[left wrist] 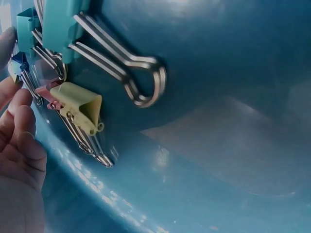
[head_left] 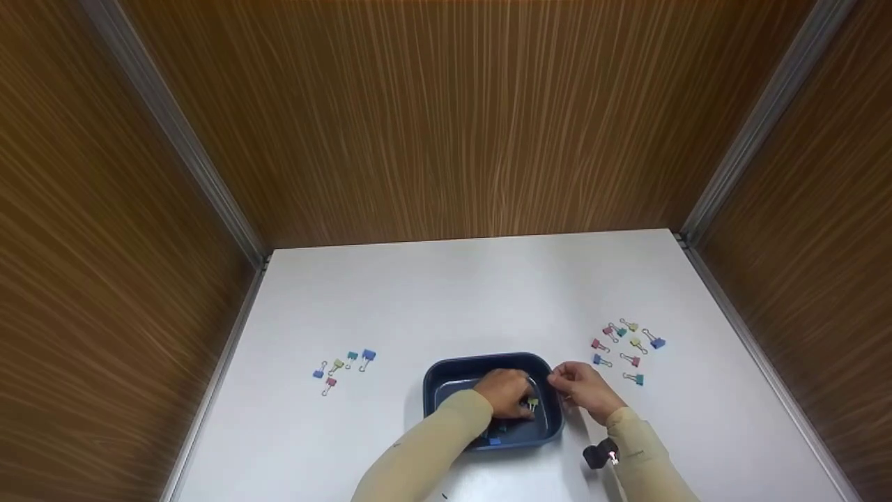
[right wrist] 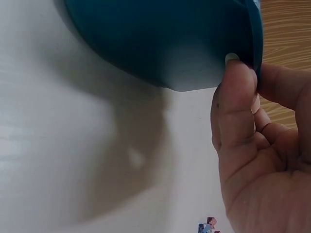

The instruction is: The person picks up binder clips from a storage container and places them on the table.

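A dark blue tray [head_left: 437,371] stands near the front of the white table. My left hand [head_left: 503,392] reaches down inside it, fingers bent. In the left wrist view, its fingertips pinch at a small blue binder clip [left wrist: 19,61], partly hidden at the picture's left edge. Close by in the tray are a large teal binder clip [left wrist: 62,29], a yellow binder clip [left wrist: 81,103] and a pink one [left wrist: 47,92] behind it. Outside the tray's right side, my right hand [head_left: 584,390] pinches the rim between thumb and fingers, as the right wrist view shows.
Several coloured binder clips [head_left: 631,361] lie scattered on the table to the tray's right. A smaller group, with a blue binder clip [head_left: 368,355], lies to its left. Wood-grained panels [head_left: 453,125] enclose the white table [head_left: 418,293] at the back and sides.
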`<state>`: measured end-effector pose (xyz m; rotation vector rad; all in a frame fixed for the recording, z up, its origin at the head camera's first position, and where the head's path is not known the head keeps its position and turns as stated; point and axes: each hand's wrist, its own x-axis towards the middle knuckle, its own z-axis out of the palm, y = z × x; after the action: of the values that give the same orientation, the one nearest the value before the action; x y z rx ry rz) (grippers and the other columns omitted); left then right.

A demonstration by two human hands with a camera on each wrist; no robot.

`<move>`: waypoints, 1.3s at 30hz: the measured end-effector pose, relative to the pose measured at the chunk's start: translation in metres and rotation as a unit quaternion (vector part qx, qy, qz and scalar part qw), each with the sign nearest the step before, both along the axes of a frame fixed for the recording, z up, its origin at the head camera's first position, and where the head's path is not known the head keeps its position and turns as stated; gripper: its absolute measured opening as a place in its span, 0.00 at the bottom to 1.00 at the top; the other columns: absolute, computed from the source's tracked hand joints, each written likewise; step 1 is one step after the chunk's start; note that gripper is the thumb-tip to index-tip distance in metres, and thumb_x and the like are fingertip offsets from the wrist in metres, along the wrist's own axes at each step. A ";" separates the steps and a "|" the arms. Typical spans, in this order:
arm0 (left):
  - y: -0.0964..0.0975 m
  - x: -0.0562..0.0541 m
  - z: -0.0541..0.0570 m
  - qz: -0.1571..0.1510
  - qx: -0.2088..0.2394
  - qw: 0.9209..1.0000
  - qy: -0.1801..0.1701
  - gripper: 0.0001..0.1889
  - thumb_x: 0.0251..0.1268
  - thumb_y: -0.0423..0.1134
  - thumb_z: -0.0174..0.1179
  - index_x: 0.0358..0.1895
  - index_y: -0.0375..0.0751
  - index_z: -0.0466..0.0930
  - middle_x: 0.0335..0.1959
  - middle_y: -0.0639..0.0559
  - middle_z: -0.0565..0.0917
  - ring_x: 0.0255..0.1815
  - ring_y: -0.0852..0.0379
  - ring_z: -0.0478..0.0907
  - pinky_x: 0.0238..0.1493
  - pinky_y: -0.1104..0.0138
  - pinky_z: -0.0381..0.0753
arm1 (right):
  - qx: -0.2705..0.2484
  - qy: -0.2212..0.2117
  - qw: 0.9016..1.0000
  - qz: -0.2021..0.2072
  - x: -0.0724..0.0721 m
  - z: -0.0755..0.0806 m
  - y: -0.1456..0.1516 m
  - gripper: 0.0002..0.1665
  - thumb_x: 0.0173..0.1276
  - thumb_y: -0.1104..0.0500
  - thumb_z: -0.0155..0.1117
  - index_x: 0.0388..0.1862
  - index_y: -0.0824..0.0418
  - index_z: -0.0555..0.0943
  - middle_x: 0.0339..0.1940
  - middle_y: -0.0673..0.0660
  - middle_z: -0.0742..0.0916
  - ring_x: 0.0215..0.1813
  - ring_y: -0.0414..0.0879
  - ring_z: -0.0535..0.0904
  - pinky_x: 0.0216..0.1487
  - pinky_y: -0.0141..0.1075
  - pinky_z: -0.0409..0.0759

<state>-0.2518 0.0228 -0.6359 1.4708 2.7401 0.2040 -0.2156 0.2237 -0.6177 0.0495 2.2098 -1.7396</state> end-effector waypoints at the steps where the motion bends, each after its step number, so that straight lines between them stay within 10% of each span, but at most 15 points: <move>1: 0.000 0.000 0.000 -0.002 -0.002 1.000 0.004 0.11 0.50 0.57 0.71 0.32 0.57 0.86 0.27 0.64 0.78 0.32 0.66 0.74 0.35 0.72 0.76 | 0.000 0.000 1.000 0.001 0.000 0.000 0.000 0.11 0.69 0.60 0.61 0.38 0.69 0.75 0.26 0.52 0.78 0.26 0.43 0.73 0.24 0.34 0.75; 19: 0.004 0.000 -0.005 0.086 -0.010 0.996 0.009 0.19 0.47 0.63 0.69 0.28 0.53 0.83 0.26 0.62 0.75 0.29 0.64 0.73 0.30 0.68 0.75 | 0.006 0.003 1.000 -0.002 0.000 0.000 -0.001 0.10 0.70 0.60 0.60 0.39 0.69 0.75 0.27 0.53 0.78 0.26 0.43 0.74 0.25 0.35 0.75; 39: 0.019 0.000 0.000 0.093 -0.004 0.996 0.003 0.16 0.53 0.51 0.68 0.16 0.52 0.74 0.22 0.61 0.74 0.24 0.65 0.71 0.28 0.69 0.74 | -0.002 -0.002 1.000 0.001 0.000 0.001 0.000 0.13 0.69 0.58 0.61 0.40 0.69 0.75 0.27 0.53 0.77 0.25 0.43 0.73 0.24 0.36 0.73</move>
<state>-0.2513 0.0416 -0.6364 1.2153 2.8796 0.1926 -0.2155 0.2235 -0.6167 0.0495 2.2031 -1.7409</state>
